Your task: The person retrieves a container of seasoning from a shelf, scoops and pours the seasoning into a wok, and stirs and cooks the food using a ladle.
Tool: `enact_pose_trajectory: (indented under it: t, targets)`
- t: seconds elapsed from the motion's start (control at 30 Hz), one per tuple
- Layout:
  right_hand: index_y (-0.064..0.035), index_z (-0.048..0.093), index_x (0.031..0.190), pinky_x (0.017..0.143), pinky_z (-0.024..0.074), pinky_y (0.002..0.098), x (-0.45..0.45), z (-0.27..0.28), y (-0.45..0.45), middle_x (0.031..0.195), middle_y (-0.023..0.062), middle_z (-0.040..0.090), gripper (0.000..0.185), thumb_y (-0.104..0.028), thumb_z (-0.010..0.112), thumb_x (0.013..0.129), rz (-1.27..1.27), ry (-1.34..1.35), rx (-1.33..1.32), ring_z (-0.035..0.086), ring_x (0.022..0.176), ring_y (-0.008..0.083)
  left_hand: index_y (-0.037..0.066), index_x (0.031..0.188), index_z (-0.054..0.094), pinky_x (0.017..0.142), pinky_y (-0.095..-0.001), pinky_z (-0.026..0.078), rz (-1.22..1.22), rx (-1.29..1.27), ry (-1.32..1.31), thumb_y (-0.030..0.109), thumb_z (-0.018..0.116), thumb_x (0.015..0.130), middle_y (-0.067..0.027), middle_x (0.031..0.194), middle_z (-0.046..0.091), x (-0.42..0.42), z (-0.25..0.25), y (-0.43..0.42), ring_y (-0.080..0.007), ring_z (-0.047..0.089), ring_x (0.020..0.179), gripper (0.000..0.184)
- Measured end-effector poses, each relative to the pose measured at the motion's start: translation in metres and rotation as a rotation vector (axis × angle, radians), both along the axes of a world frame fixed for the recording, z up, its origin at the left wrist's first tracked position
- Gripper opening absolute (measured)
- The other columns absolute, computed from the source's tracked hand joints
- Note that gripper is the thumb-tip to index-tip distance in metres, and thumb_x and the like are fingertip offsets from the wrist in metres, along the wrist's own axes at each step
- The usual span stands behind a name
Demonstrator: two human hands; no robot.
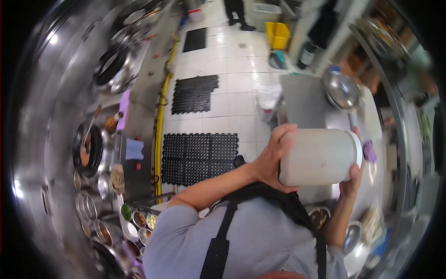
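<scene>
Jar (318,157) lies between left grip (272,158) and right grip (354,179), apparently lidded.

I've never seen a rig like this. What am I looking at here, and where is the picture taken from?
There is no robot: a person works bare-handed in a kitchen. The single picture comes from a camera on their head, looking forward and down. The left hand supports the base of a large whitish jar, turned on its side; the right hand grips its white-lidded end. On the metal counter at right are a metal bowl and something purple. The jar's contents can't be made out.
</scene>
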State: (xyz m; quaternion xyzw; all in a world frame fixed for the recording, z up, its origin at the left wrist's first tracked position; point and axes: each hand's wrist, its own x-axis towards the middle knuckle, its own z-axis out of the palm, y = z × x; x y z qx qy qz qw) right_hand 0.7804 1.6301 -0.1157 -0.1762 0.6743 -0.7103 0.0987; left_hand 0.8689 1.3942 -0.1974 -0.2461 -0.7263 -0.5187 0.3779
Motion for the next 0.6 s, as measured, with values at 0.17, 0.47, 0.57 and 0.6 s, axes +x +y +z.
enact_pose_trajectory:
  t: [0.17,0.47,0.57,0.6]
  targets:
    - [0.0087,0.033,0.154,0.114,0.0352,0.0409,-0.051,0.000,-0.117,0.145,0.0214,0.050,0.124,-0.075,0.072,0.071,0.153,0.355,0.298,0.050,0.134,0.0299,0.009,0.161,0.007,0.120,-0.0444,0.023,-0.238,0.779,-0.517,0.048,0.088,0.070,-0.0166,0.157,0.022,-0.017,-0.048,-0.086,-0.0285,0.026,0.146,0.128]
    - [0.0079,0.033,0.154,0.116,0.0335,0.0402,-0.090,-0.051,-0.321,0.155,0.0197,0.044,0.105,-0.055,0.073,0.080,0.563,-0.007,0.115,0.047,0.138,0.0294,0.008,0.162,0.007,0.119,-0.0455,0.027,0.396,0.474,-0.382,0.047,0.088,0.071,-0.0155,0.156,0.032,0.039,-0.053,-0.229,-0.0303,0.034,0.144,0.127]
    - [0.0076,0.032,0.155,0.114,0.0350,0.0401,-0.087,-0.069,-0.398,0.153,0.0196,0.045,0.102,-0.049,0.073,0.080,0.791,0.042,0.123,0.050,0.135,0.0283,0.008,0.162,0.008,0.119,-0.0459,0.028,0.601,0.531,-0.373,0.048,0.087,0.071,-0.0173,0.157,0.034,0.069,-0.061,-0.266,-0.0321,0.035,0.145,0.126]
    - [0.0038,0.039,0.153,0.114,0.0357,0.0429,-0.074,-0.057,-0.423,0.150,0.0216,0.048,0.098,-0.039,0.078,0.074,0.874,0.061,0.144,0.049,0.135,0.0321,0.008,0.162,0.009,0.120,-0.0463,0.028,0.576,0.724,-0.376,0.050,0.085,0.072,-0.0180,0.158,0.033,0.082,-0.060,-0.271,-0.0330,0.035,0.145,0.125]
